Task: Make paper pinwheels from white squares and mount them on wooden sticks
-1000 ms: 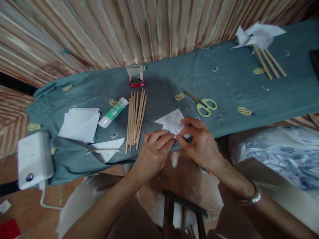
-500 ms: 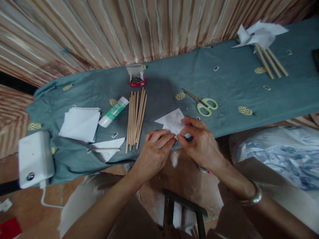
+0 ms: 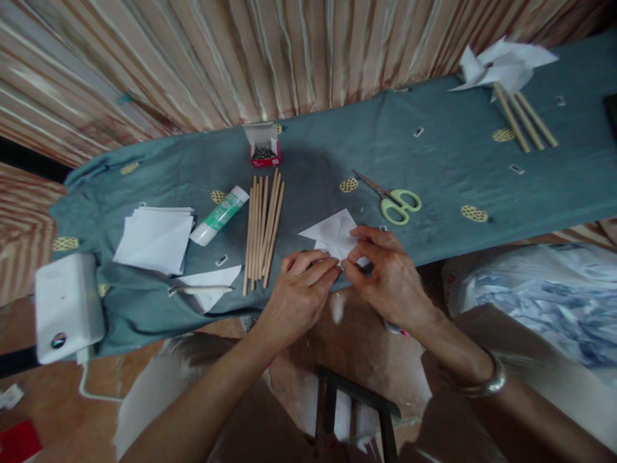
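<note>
Slit paper point(image 3: 331, 228) was pinched by left hand point(image 3: 299, 286) and right hand point(image 3: 388, 273), beside scissors point(image 3: 399, 204) | corner-folding, apparently | steady hold judged needed

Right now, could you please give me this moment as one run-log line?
left hand: fingers on paper | right hand: thumb, forefinger at paper | sticks: left of paper | scissors: beyond right hand

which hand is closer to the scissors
Right: the right hand is just on the near side of the scissors; the left hand is farther off, to their left.
</note>
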Demonstrator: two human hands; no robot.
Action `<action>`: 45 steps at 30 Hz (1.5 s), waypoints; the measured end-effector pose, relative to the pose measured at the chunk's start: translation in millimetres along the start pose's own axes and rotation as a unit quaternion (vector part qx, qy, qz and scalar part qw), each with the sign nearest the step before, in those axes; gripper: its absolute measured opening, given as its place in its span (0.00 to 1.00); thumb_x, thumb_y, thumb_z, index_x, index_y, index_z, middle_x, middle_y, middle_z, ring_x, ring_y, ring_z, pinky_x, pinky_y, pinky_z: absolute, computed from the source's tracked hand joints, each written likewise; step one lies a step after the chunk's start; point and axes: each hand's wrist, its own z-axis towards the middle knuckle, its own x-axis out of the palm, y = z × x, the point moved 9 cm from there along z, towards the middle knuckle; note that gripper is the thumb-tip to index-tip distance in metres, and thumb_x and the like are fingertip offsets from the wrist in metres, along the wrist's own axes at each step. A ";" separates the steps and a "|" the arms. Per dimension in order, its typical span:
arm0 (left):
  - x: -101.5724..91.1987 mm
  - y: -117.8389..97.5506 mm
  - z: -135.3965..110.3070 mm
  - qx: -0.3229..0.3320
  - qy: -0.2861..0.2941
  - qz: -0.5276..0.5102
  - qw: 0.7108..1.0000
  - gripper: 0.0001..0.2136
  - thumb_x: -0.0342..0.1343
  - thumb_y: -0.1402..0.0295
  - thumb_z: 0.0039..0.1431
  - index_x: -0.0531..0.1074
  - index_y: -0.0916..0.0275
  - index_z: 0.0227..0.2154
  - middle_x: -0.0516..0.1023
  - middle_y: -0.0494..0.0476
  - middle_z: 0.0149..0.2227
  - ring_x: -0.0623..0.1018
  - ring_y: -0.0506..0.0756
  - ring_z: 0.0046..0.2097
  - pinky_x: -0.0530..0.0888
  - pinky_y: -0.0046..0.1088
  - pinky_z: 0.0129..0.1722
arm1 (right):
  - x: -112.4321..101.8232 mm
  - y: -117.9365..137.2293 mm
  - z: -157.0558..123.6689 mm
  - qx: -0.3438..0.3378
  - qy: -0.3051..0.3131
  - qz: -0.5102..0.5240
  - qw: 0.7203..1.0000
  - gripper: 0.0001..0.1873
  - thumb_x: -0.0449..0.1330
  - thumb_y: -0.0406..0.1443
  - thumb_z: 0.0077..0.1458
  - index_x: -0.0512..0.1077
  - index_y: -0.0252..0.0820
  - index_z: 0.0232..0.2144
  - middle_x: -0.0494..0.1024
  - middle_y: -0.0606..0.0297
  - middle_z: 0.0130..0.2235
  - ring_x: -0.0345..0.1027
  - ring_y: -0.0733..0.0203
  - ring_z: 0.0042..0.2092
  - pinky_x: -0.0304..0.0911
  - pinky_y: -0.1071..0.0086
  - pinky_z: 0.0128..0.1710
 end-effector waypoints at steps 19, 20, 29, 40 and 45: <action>0.0 -0.9 0.8 -0.004 0.008 -0.009 1.000 0.12 0.48 0.74 0.65 0.72 0.66 0.47 0.79 0.61 0.48 0.71 0.59 0.54 0.66 0.41 0.50 | 15.7 24.9 -11.1 -0.153 0.029 -0.149 0.976 0.15 0.50 0.27 0.59 0.73 0.38 0.43 0.72 0.51 0.54 0.64 0.45 0.53 0.63 0.53 0.46; -1.7 -1.2 0.4 -0.005 0.004 -0.009 1.000 0.12 0.48 0.74 0.65 0.72 0.66 0.47 0.79 0.61 0.48 0.71 0.59 0.54 0.66 0.41 0.49 | 16.8 26.4 -11.6 -0.159 0.030 -0.153 0.975 0.15 0.50 0.27 0.59 0.72 0.38 0.44 0.72 0.50 0.54 0.64 0.46 0.53 0.63 0.53 0.46; -33.9 14.1 -2.8 -0.046 -0.057 0.000 0.997 0.12 0.52 0.77 0.62 0.72 0.63 0.47 0.80 0.58 0.45 0.72 0.59 0.51 0.68 0.41 0.48 | 24.2 29.8 -9.8 -0.180 0.023 -0.106 0.978 0.15 0.49 0.26 0.60 0.72 0.38 0.43 0.75 0.52 0.51 0.65 0.48 0.51 0.62 0.56 0.45; -18.4 12.4 -3.8 -0.050 -0.038 -0.010 0.998 0.09 0.60 0.67 0.58 0.74 0.62 0.41 0.80 0.59 0.42 0.73 0.61 0.49 0.69 0.44 0.47 | 10.6 14.5 -6.7 -0.114 0.017 -0.017 0.993 0.18 0.49 0.25 0.55 0.72 0.38 0.45 0.74 0.50 0.52 0.66 0.48 0.53 0.63 0.49 0.52; -16.6 14.9 -5.2 -0.055 -0.039 0.002 0.998 0.07 0.60 0.69 0.57 0.75 0.62 0.39 0.80 0.59 0.42 0.73 0.61 0.49 0.69 0.44 0.47 | -2.3 4.6 1.0 -0.085 -0.015 0.028 0.996 0.16 0.50 0.27 0.56 0.72 0.40 0.44 0.76 0.52 0.50 0.69 0.50 0.52 0.63 0.50 0.54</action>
